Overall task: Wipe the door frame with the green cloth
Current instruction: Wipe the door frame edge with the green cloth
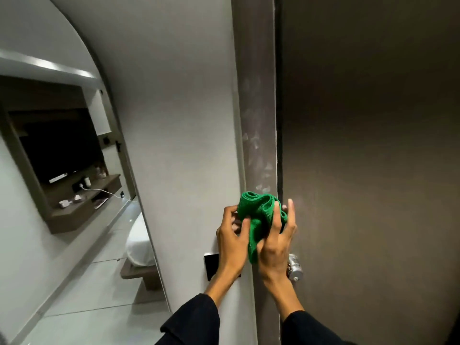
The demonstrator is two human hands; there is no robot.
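A bunched green cloth is held against the brown door frame, a vertical strip between the white wall and the dark door. My left hand grips the cloth's left side with thumb and fingers. My right hand grips its right side, fingers spread up over the frame's edge. Pale smudges mark the frame just above the cloth. Both arms wear dark sleeves.
The dark brown door fills the right, with a silver knob just right of my right wrist. A black switch plate sits on the white wall behind my left wrist. An arched mirror at left reflects a television, shelf and bed.
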